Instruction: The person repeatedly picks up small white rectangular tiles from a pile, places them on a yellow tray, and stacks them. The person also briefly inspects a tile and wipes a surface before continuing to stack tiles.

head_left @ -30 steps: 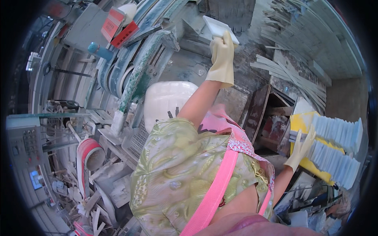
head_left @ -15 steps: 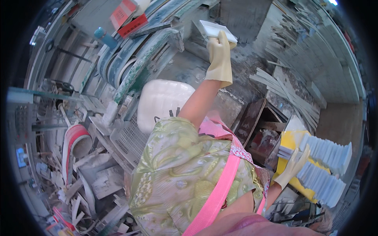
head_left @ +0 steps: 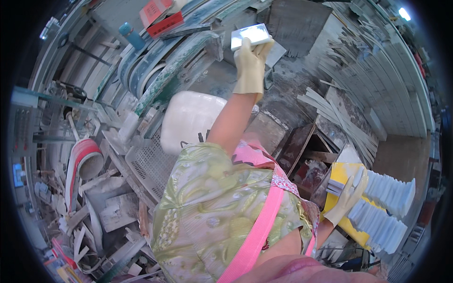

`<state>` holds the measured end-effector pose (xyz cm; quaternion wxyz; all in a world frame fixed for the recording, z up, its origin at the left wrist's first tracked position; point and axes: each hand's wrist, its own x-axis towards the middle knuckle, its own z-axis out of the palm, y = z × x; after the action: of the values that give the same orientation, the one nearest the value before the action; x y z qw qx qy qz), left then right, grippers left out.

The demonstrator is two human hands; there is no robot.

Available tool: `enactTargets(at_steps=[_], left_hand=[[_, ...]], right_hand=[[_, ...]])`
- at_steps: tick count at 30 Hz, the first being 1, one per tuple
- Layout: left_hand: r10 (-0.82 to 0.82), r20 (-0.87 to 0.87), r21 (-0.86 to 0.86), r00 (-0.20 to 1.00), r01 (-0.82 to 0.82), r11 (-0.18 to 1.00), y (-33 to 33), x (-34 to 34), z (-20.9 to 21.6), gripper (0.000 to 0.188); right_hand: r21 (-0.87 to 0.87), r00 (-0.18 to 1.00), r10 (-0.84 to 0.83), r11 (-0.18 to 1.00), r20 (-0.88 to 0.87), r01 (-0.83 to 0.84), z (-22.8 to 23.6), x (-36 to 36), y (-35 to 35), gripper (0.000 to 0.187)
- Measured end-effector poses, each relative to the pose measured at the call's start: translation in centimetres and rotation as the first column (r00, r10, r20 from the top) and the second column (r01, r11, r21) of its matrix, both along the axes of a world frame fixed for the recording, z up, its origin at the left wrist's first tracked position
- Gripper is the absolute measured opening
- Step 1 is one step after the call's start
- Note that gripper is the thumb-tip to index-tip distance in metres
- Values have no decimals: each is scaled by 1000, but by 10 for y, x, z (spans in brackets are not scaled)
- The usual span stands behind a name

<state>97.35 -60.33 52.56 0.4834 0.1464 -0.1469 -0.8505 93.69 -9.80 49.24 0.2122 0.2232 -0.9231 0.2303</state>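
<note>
My left hand (head_left: 251, 63), in a cream rubber glove, is raised at the top centre. Its fingers are closed round the edge of a white rectangular tile (head_left: 250, 36), whose upper face shines with reflected light. To the right, my gloved right hand (head_left: 348, 200) rests at the near ends of two rows of thin, pale slabs (head_left: 380, 224). Its fingers are stretched out along the slabs, and I see nothing gripped in them. Those rows stand on edge, packed side by side in a yellow holder (head_left: 361, 234).
A white rounded stool seat (head_left: 188, 118) and a grey perforated crate (head_left: 148, 162) are at my left. Beyond them, a green-edged machine frame (head_left: 174, 70) carries a red box (head_left: 163, 24) and blue bottle (head_left: 131, 35). Wooden strips (head_left: 339, 120) lie at right; scraps (head_left: 118, 210) litter the left.
My left hand has shifted slightly left with the tile, whose face has turned and catches the light. The right hand's fingers have drawn closer together over the slabs.
</note>
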Motion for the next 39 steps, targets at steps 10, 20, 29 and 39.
enactTargets(at_steps=[10, 20, 29, 39], left_hand=[[40, -310, 369, 950, 81, 926, -5, 7, 3, 40], [61, -229, 381, 971, 32, 924, -7, 19, 7, 43], [59, -288, 378, 956, 57, 924, -8, 17, 1, 45], [95, -414, 438, 905, 106, 893, -14, 22, 0, 49]], right_hand=[[-10, 994, -61, 998, 88, 62, 3, 12, 5, 48], [-16, 997, -20, 1000, 70, 21, 5, 11, -12, 47], [-8, 993, -67, 998, 101, 68, 5, 19, -14, 43], [14, 992, -50, 999, 113, 49, 9, 22, -16, 44]])
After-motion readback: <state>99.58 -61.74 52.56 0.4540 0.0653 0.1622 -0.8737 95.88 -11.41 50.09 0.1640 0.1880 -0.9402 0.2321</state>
